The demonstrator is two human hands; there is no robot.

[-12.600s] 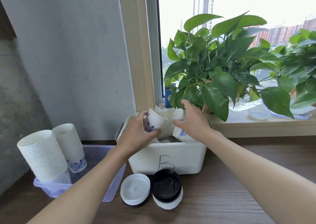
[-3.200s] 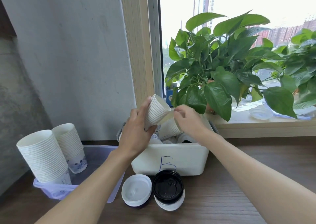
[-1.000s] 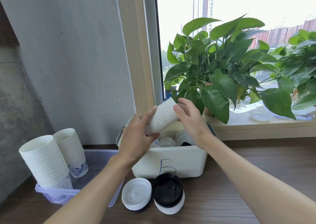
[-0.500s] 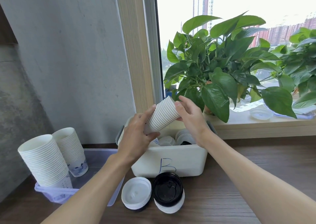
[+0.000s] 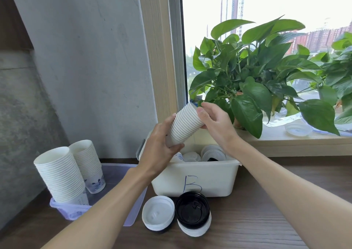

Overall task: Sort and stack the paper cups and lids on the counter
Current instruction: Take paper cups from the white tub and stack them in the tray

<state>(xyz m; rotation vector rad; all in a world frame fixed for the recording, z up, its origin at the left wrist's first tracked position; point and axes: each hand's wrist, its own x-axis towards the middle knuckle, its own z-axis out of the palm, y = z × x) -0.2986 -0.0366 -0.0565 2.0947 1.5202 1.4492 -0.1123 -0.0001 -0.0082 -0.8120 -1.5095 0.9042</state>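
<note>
Above the white bin marked "B" [image 5: 196,180] I hold a tilted stack of nested white paper cups [image 5: 185,125]. My left hand [image 5: 159,149] grips its lower end, and my right hand [image 5: 215,121] pinches its upper rim end. Inside the bin lie several white lids [image 5: 211,152] and a loose cup. Two tall cup stacks [image 5: 61,174] [image 5: 88,165] stand in a clear purple tray [image 5: 76,209] at the left. In front of the bin sit a white-topped lid stack [image 5: 158,213] and a black-topped lid stack [image 5: 193,211].
A leafy potted plant [image 5: 253,81] fills the window sill behind the bin, its leaves hanging close to my right hand. A clear lid [image 5: 297,129] lies on the sill at the right. A grey wall closes the left side. The counter is dark wood [image 5: 247,226].
Over the past seconds the held cup stack has grown longer. In the last second both hands raised it slightly; the right hand stays at its rim.
</note>
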